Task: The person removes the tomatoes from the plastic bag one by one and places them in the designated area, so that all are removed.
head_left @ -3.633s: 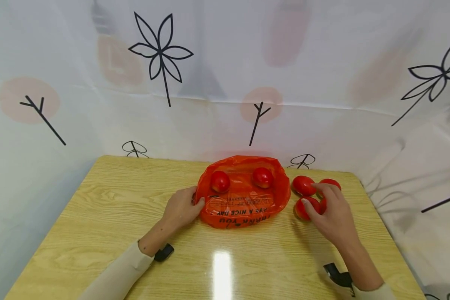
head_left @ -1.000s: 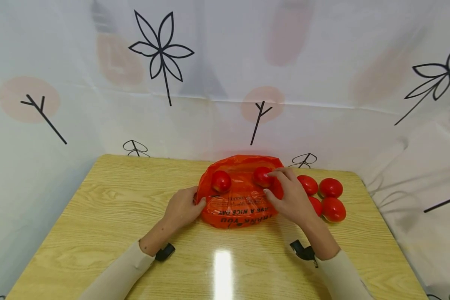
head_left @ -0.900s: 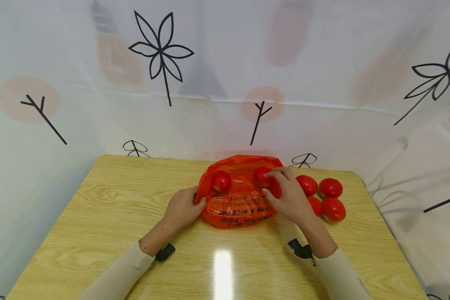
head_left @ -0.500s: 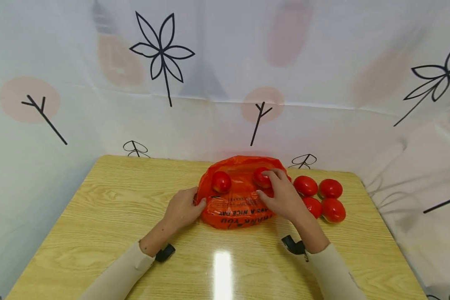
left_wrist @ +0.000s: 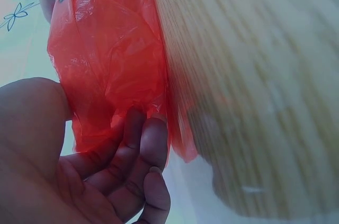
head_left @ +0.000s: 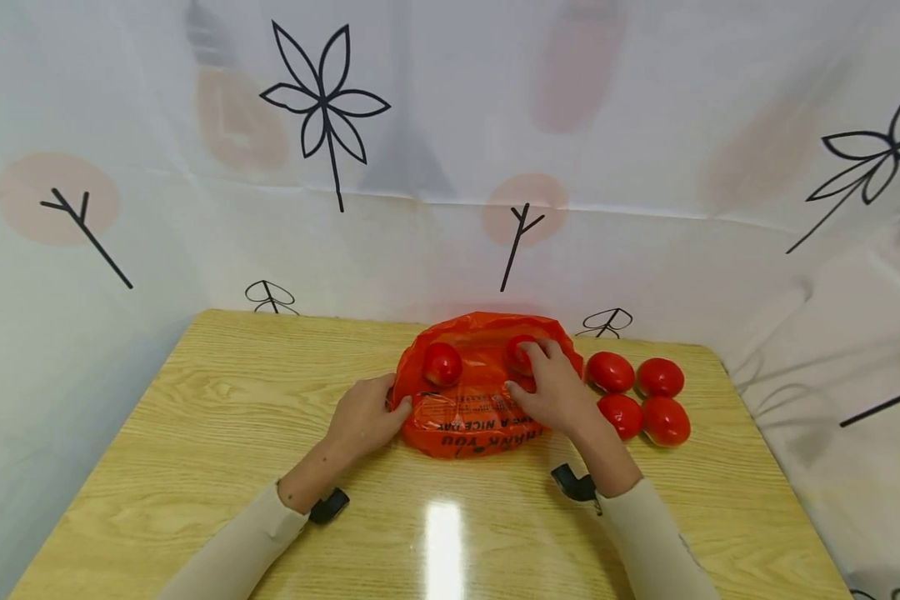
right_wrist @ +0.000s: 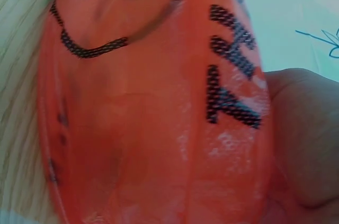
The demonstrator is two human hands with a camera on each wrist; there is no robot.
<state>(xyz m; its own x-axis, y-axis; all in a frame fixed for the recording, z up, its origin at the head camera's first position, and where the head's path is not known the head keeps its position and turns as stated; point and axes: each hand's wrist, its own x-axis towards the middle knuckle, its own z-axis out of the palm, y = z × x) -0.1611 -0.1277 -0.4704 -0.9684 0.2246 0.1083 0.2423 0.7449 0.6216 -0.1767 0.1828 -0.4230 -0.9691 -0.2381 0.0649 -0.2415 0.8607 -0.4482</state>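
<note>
A thin red plastic bag (head_left: 468, 417) with black print lies at the table's far middle, its mouth facing up. My left hand (head_left: 363, 412) grips its left rim; in the left wrist view, the fingers (left_wrist: 132, 155) curl under the red film. Inside the bag are two glossy red round fruits, a left fruit (head_left: 442, 364) and a right fruit (head_left: 520, 353). Reaching over the bag's right rim, my right hand (head_left: 558, 392) curls its fingers over the right fruit, thumb at its near side. Their contact is partly hidden. The right wrist view shows mostly the bag's printed outside.
Several more red fruits (head_left: 621, 415) sit close together on the wooden table (head_left: 270, 467), just right of the bag. A white patterned cloth (head_left: 435, 250) hangs behind the table and at its sides. A bright reflection crosses the near middle.
My right hand has left the fruits on the right and come over the bag. In the last second it slid slightly left, covering more of the right fruit. The left hand stayed put.
</note>
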